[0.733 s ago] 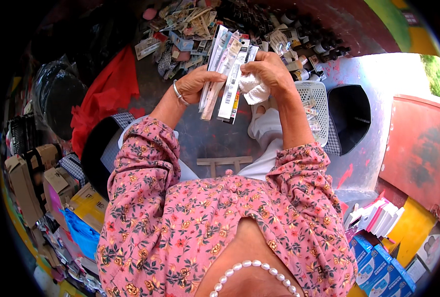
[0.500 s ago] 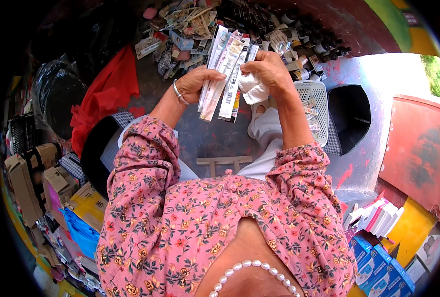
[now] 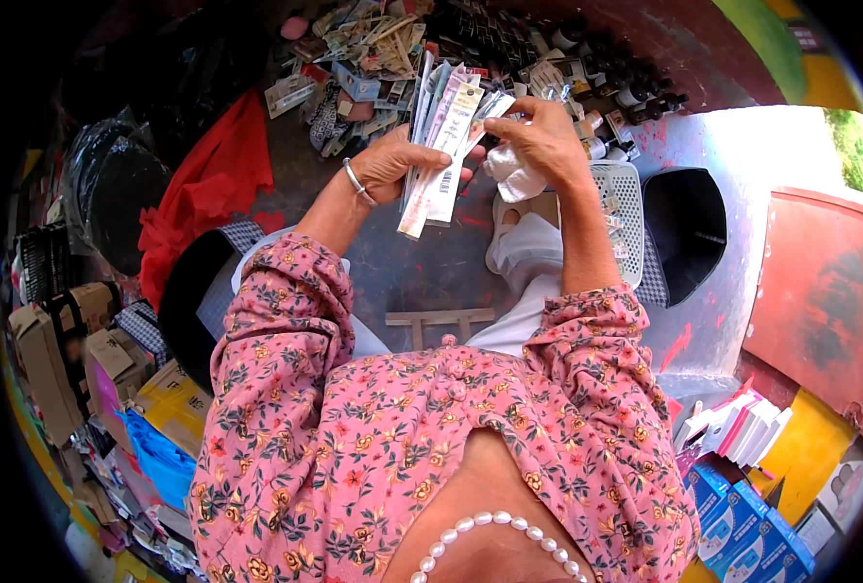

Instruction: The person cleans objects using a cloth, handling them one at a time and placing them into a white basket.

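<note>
My left hand [image 3: 385,167], with a bracelet at the wrist, is closed round a fanned bundle of long, slim, flat packets [image 3: 451,151]. Its thumb presses across the front packet, which is pale and has a barcode strip behind it. To the right, my right hand [image 3: 556,146] keeps a crumpled white cloth [image 3: 515,177] under its curled fingers. Thumb and forefinger of that hand meet at the bundle's upper right edge, by the end of a packet splayed outward. Whether they grip that packet is hard to make out.
Loose small packets [image 3: 378,49] lie heaped beyond my hands, with dark bottles [image 3: 635,92] to their right. A white perforated basket [image 3: 628,209] stands by my right forearm, beside a black bin [image 3: 684,233]. Red cloth [image 3: 208,185] and cardboard boxes [image 3: 57,360] are on the left.
My right hand has shifted slightly right, away from the bundle, carrying the white cloth. Packets on the bundle's right side now splay toward it. The left hand stays nearly in place.
</note>
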Tool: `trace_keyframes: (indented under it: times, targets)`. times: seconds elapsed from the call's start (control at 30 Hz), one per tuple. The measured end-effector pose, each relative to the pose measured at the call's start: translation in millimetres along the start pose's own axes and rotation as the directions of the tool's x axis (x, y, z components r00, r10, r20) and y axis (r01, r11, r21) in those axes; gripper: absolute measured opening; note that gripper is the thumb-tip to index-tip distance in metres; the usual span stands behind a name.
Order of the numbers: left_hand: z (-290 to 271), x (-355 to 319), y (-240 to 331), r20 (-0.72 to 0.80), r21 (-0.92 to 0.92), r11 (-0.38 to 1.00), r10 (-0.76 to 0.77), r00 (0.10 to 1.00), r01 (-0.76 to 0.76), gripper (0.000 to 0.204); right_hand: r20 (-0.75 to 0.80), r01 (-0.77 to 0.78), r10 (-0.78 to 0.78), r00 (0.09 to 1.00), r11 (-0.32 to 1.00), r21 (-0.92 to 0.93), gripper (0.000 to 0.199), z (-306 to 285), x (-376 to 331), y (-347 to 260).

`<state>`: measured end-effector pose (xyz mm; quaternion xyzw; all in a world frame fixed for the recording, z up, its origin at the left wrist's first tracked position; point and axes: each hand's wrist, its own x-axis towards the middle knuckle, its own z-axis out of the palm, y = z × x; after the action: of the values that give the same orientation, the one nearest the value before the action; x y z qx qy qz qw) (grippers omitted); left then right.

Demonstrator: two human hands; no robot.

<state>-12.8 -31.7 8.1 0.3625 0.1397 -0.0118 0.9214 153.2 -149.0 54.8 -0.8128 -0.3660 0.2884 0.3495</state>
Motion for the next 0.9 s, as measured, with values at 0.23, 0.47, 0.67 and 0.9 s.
trace_keyframes:
  times: [0.23, 0.47, 0.67, 0.9]
  targets:
    - [-2.2, -0.6, -2.2, -0.084, 0.002, 0.997, -0.073, 0.994, 0.073, 0.05, -0.566, 0.431, -0.309, 0.764, 0.897, 0.092, 0.014, 8.7, -6.9, -21.3]
    - [10.0, -5.6, -1.8, 0.005, 0.102, 0.993, -0.053, 0.999, 0.052, 0.051, -0.267, 0.698, -0.829, 0.492, 0.559, -0.447, 0.022, 34.7, -1.4, -18.4]
    - [8.8, -5.5, -3.4, -0.01, 0.054, 0.998, -0.044, 0.999, 0.044, 0.057, -0.711, 0.348, -0.465, 0.528, 0.882, -0.319, 0.022, -12.9, 21.0, -1.5]
    - [-14.2, 18.1, -23.8, -0.299, -0.042, 0.992, 0.097, 0.949, -0.115, 0.039, -0.447, 0.499, -0.456, 0.769, 0.866, -0.025, 0.021, 62.5, -16.7, -34.0]
